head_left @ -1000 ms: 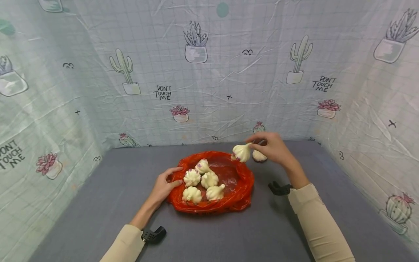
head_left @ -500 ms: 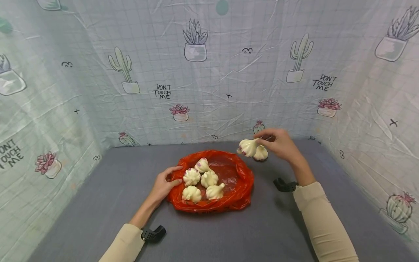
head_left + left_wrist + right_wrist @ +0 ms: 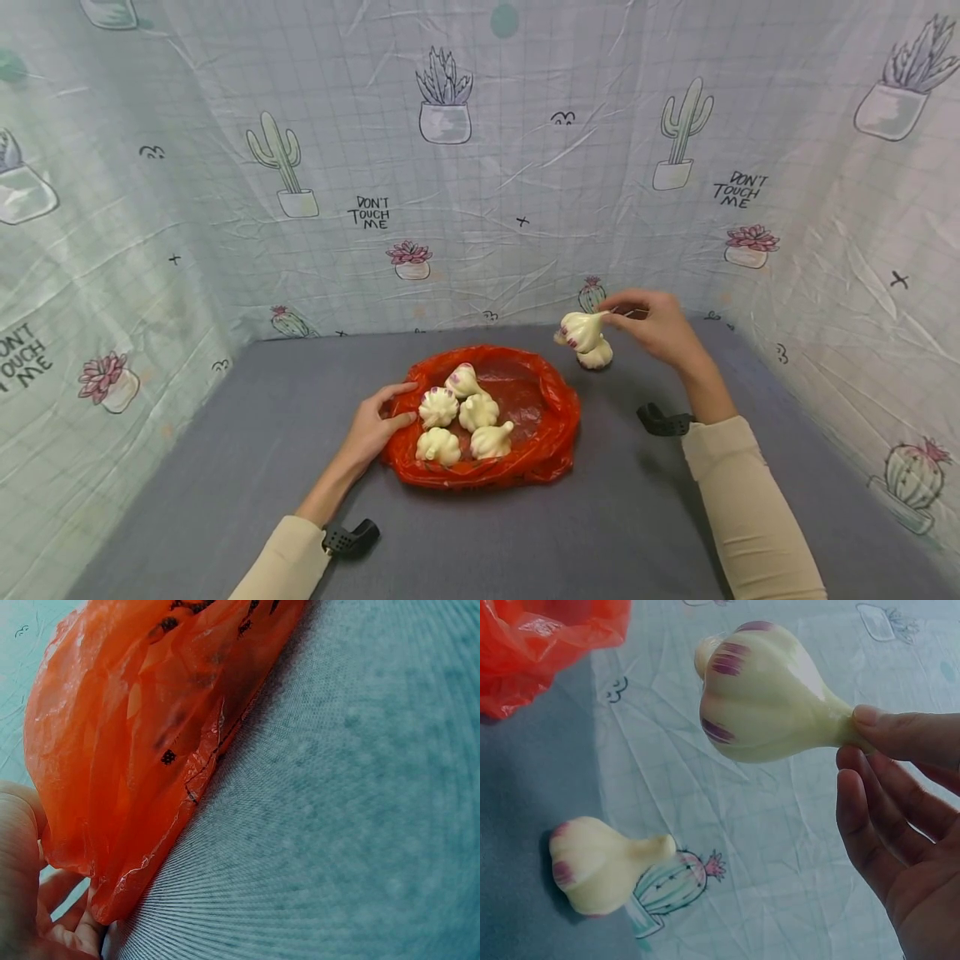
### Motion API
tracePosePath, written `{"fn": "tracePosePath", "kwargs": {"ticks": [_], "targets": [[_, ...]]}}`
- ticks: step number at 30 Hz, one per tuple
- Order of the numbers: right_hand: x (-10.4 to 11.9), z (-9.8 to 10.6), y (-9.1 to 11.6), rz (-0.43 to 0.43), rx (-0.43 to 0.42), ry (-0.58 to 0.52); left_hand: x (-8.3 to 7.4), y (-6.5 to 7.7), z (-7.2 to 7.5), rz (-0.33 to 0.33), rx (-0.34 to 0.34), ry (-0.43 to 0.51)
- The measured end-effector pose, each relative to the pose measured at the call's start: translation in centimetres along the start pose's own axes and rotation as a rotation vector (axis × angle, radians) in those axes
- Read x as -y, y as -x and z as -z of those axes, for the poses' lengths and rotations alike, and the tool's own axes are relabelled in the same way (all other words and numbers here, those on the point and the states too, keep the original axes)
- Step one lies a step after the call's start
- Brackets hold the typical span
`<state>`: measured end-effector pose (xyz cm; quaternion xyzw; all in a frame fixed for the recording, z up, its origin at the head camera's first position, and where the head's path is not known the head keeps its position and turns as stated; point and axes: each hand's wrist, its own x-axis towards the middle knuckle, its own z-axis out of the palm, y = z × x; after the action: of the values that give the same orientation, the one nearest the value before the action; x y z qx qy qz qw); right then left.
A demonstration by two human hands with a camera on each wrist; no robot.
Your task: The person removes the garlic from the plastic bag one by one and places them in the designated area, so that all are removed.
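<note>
A garlic bulb (image 3: 582, 332) with purple marks hangs from my right hand (image 3: 657, 325), its stem pinched between thumb and fingertips. The right wrist view shows this garlic bulb (image 3: 765, 697) raised, its root end pointing away from the hand. Behind and below it, a second garlic bulb (image 3: 596, 866) lies on the table. My left hand (image 3: 372, 427) holds the left rim of an open red plastic bag (image 3: 564, 417), thumb inside and fingers outside. Several garlic bulbs (image 3: 478, 412) sit in the bag, mostly toward its left and front.
The grey tabletop (image 3: 480, 550) runs back to a curtain (image 3: 480, 208) printed with cacti, which also encloses both sides. A black wrist camera (image 3: 352, 537) sits on the left wrist, another black wrist camera (image 3: 663, 419) on the right.
My right hand has moved to the right with its garlic bulb, from over the bag's right rim to in front of the bulb on the table. The left hand and bag have stayed put.
</note>
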<state>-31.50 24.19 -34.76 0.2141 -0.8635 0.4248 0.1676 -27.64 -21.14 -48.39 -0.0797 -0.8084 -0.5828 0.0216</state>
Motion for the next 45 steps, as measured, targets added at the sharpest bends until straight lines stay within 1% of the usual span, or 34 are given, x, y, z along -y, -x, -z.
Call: {"fn": "tracePosePath", "kwargs": {"ticks": [8, 12, 19, 23, 31, 36, 45], "targets": [[-0.6, 0.8, 0.2, -0.03, -0.024, 0.01, 0.0, 0.1, -0.1, 0.004, -0.004, 0.004], [-1.1, 1.1, 0.2, -0.048, -0.032, 0.012, 0.1, 0.1, -0.1, -0.007, -0.004, 0.0], [-2.1, 1.4, 0.4, -0.105, -0.031, 0.052, 0.0, 0.0, -0.2, -0.007, -0.004, -0.002], [-2.7, 1.6, 0.3, -0.113, -0.04, 0.063, 0.0, 0.0, -0.1, -0.005, -0.001, 0.001], [-3.3, 2.1, 0.4, -0.138, -0.044, 0.054, 0.1, 0.0, 0.0, -0.005, 0.004, 0.019], [-3.6, 2.4, 0.5, -0.144, -0.058, 0.047, -0.1, 0.1, 0.0, 0.005, 0.008, 0.029], [-4.2, 2.8, 0.8, -0.175, -0.092, 0.054, -0.2, 0.0, -0.1, 0.005, 0.0, 0.03]]}}
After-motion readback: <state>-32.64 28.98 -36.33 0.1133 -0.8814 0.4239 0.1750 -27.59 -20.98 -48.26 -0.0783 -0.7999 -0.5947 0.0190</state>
